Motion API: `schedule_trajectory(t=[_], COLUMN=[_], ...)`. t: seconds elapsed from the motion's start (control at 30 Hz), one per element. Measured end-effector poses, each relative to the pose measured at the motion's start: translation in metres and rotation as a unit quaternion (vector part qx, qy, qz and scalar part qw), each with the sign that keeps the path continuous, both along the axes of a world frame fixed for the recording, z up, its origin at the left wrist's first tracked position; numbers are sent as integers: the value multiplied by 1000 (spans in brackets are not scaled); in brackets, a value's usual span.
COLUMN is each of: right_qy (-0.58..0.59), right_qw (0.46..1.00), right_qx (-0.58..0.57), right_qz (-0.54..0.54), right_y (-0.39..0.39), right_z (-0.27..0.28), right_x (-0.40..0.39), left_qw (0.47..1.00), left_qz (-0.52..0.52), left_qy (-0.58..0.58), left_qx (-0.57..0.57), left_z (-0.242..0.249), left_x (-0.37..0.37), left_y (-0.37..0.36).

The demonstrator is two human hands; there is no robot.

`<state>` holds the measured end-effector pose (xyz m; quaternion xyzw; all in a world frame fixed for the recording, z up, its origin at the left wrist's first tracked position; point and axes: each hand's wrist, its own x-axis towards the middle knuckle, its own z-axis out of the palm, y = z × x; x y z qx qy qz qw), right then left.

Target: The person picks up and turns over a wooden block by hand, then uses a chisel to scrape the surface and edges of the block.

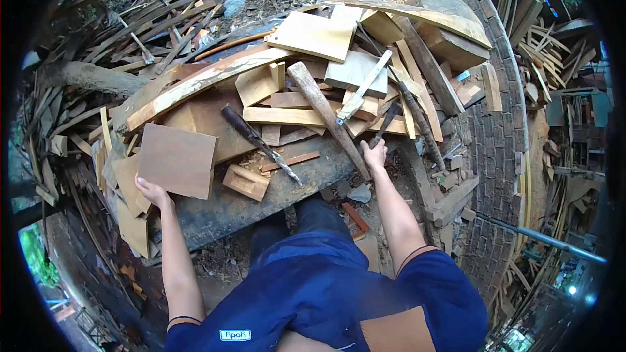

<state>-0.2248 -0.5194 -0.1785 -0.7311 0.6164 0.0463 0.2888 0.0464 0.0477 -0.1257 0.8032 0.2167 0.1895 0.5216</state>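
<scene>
Brown board [177, 160], squarish and flat-faced, is held at the left over the near left part of the dark bench [215, 218], tilted so that its broad face shows. The left hand [154, 191] has hold of it at its near left corner, the grip closed on the edge with the thumb along the side; the other fingers are mostly hidden. At the right, the right hand [373, 154] has its grip closed round the near end of a dark tool [389, 117], which points away to the far right over the wood scraps.

Between the hands, a wooden block [246, 182] with a hollow in its upper face lies near the bench's near edge. Just to its right are a thin reddish strip [291, 161] and a long tool [251, 132] with a dark far end and a speckled near end. Farther right, a stout wooden handle [323, 114] slants toward the right hand. Beyond it lie a pale marked strip [366, 87], a greyish block [357, 73] and a broad pale board [310, 34]. A long curved plank [202, 91] runs across the far left.
</scene>
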Motion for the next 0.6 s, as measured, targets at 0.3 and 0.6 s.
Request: schedule_trajectory(t=[0.3, 0.6], right_qy=[-141, -321], right_qw=[975, 926], right_qx=[-153, -104], right_qz=[-84, 167], right_y=[8, 163], right_z=[13, 153], right_x=[4, 11], left_qw=[1000, 852], left_qz=[-7, -333], left_qy=[19, -20], left_qx=[-5, -402], left_z=[17, -53], left_x=[-2, 33], left_y=[-10, -50])
